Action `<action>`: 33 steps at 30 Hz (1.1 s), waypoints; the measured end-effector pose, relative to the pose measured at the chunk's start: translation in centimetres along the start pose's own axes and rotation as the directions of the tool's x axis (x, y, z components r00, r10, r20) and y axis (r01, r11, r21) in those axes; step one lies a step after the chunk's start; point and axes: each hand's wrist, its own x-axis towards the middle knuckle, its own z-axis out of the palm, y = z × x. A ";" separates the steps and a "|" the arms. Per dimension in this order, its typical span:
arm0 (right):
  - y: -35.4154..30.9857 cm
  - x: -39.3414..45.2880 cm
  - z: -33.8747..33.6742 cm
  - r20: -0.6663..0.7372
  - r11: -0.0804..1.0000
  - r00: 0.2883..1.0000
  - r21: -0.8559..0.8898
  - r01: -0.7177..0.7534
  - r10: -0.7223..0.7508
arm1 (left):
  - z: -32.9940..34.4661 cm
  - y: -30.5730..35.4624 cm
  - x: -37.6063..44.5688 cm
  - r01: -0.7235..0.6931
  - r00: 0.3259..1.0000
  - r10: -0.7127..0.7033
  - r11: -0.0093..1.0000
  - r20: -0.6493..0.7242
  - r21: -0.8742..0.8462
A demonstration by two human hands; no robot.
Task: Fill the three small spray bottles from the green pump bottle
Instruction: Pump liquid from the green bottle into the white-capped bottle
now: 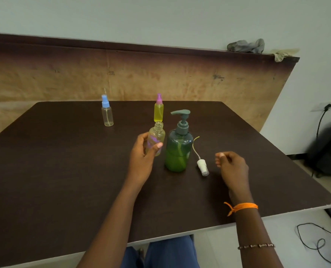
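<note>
Open bottle: the small spray bottle (155,139) in my left hand (141,157), held upright just left of the green pump bottle (178,149). Its neck is bare, the spray top off. Looks empty or nearly so; I cannot tell for sure through the plastic.
Left fingers: curled round that bottle, thumb across the front, clamped on it.
Spray top: the white top (202,167) with its thin tube lies on its side on the surface (64,161), just right of the pump bottle and near my right hand (231,167).
Right fingers: loosely curled, tips drawn together, holding nothing as far as I can see; hand low over the surface, apart from the top.
Pump bottle: stands upright, pump head on, green liquid filling roughly the lower part.
Pink-capped bottle: (158,111) stands behind the open one, capped, yellow to near the shoulder. I judge this one filled.
Blue-capped bottle: (107,113) stands well off to the left, capped, only a little liquid at its base. I judge it not yet filled.
Progress: one of three seems done, one open and ready for pumping, one untouched.
Left to do: fill the open bottle, refit its top, then do the blue one.
</note>
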 end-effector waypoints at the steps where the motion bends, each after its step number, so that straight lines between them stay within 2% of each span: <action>1: -0.3 0.1 -0.3 0.006 1.000 1.000 0.009 0.014 -0.014 | -0.1 0.0 0.0 -0.002 1.000 0.002 1.000 -0.002 0.005; 5: -2.2 0.2 -0.9 0.018 0.981 0.983 -0.069 0.182 -0.181 | -0.2 0.1 -0.1 0.006 0.999 -0.006 1.000 -0.039 0.013; 8: -4.3 -0.1 -0.4 -0.015 0.926 0.928 -0.061 0.372 -0.373 | -0.3 0.3 -0.2 0.010 0.999 -0.010 1.000 -0.046 0.013; 10: -6.0 -0.6 0.1 -0.095 0.860 0.855 -0.043 0.509 -0.511 | -0.3 0.4 -0.2 0.007 0.998 -0.006 1.000 -0.056 0.012; 13: -8.0 -1.6 1.7 -0.179 0.711 0.693 -0.060 0.701 -0.698 | -0.3 0.6 -0.3 0.001 0.996 -0.003 1.000 -0.087 -0.015; 15: -8.9 -2.2 3.0 -0.161 0.614 0.595 -0.114 0.781 -0.787 | -0.4 0.7 -0.3 0.001 0.995 -0.004 1.000 -0.102 -0.030; 17: -9.4 -2.4 4.1 -0.130 0.552 0.537 -0.159 0.818 -0.833 | -0.4 0.9 -0.4 0.004 0.995 -0.009 0.999 -0.103 -0.048; 22: -9.2 -2.3 5.6 -0.092 0.549 0.545 -0.241 0.800 -0.834 | -0.4 1.2 -0.3 0.002 0.994 -0.007 0.999 -0.107 -0.044; 26: -9.3 -2.0 5.9 -0.128 0.548 0.534 -0.257 0.796 -0.836 | -0.5 1.9 0.3 0.008 0.995 -0.012 0.999 -0.100 -0.041; 33: -10.0 -1.6 5.7 -0.196 0.533 0.497 -0.247 0.809 -0.845 | -0.9 3.4 1.6 -0.080 0.996 0.078 0.995 -0.038 -0.056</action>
